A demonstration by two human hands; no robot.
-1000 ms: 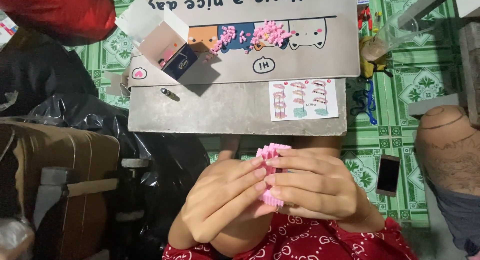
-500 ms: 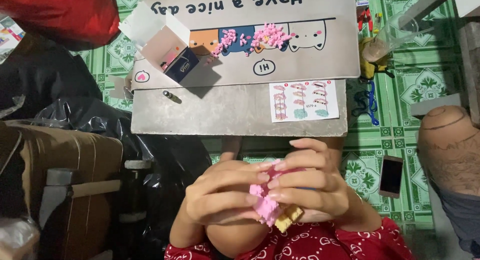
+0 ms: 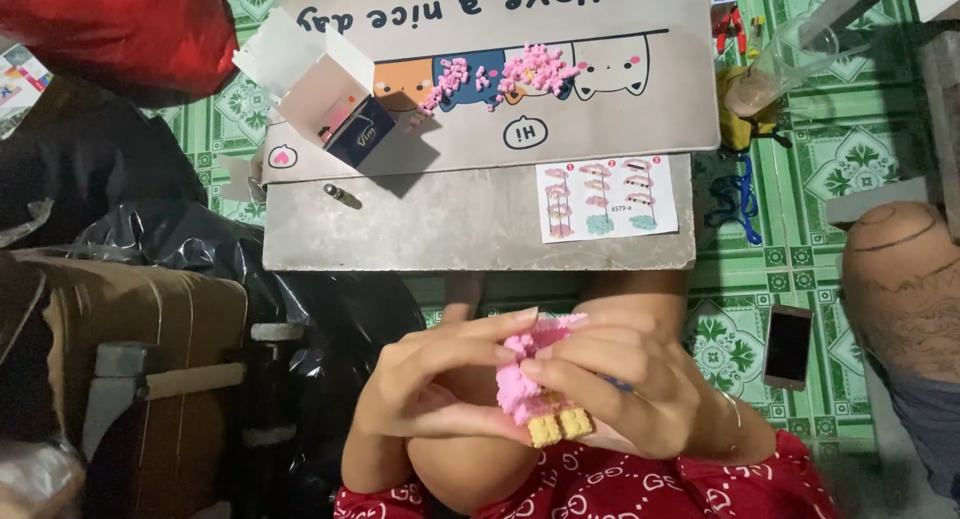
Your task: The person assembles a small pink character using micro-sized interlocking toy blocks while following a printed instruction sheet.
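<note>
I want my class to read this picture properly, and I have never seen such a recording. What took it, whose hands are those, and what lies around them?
There is no machine here: a camera worn on a person's head looks down at their own two bare hands. The left hand and right hand together hold a small pink brick model with tan bricks at its base. Beyond them a low grey table carries a printed mat, a pile of loose pink bricks, an open small box and an instruction sheet. A phone lies on the green patterned floor.
</note>
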